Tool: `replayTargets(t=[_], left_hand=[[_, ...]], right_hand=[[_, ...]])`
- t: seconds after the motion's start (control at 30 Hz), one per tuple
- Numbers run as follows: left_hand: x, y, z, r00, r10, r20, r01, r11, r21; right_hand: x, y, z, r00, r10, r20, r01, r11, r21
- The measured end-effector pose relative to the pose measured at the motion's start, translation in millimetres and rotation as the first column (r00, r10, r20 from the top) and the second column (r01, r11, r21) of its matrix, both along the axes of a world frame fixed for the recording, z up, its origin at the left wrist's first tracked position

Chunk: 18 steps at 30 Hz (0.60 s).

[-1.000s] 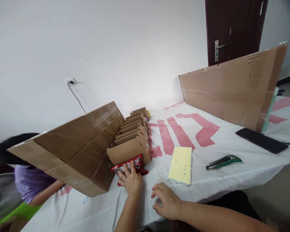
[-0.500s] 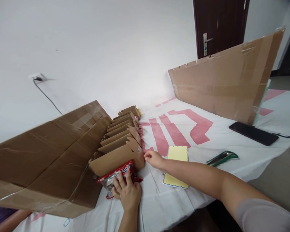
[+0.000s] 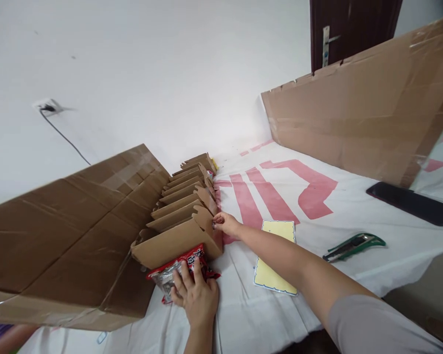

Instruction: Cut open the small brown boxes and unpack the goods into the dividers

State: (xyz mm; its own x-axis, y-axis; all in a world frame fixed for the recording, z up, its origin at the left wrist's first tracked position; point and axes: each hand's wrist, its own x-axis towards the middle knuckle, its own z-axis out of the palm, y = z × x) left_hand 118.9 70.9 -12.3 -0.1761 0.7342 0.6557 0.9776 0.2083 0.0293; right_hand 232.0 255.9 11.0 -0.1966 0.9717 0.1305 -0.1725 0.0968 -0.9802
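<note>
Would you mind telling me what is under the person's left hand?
A red and clear packet shows under the left hand, beside the nearest small carton. The part covered by the hand and whatever lies beneath the packet are hidden.

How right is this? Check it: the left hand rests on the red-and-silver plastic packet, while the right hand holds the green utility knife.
Wrong about the right hand: the head view shows it at the end of the nearest brown cardboard box; the green utility knife lies on the white cloth. The left hand does rest on the plastic packet.
</note>
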Motion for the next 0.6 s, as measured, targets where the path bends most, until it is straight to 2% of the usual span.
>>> replayTargets(t=[0.17,0.6], left_hand=[[0.5,0.3,0.4,1.000,0.006,0.019,-0.005,1.000,-0.018],[-1.1,1.0,-1.5,1.000,-0.001,0.007,0.001,1.000,-0.017]], right_hand=[[-0.1,6.3,-6.3,0.998,0.048,-0.032,-0.047,0.999,0.017],[-2.9,9.7,-9.8,0.999,0.047,-0.021,-0.046,0.999,0.014]])
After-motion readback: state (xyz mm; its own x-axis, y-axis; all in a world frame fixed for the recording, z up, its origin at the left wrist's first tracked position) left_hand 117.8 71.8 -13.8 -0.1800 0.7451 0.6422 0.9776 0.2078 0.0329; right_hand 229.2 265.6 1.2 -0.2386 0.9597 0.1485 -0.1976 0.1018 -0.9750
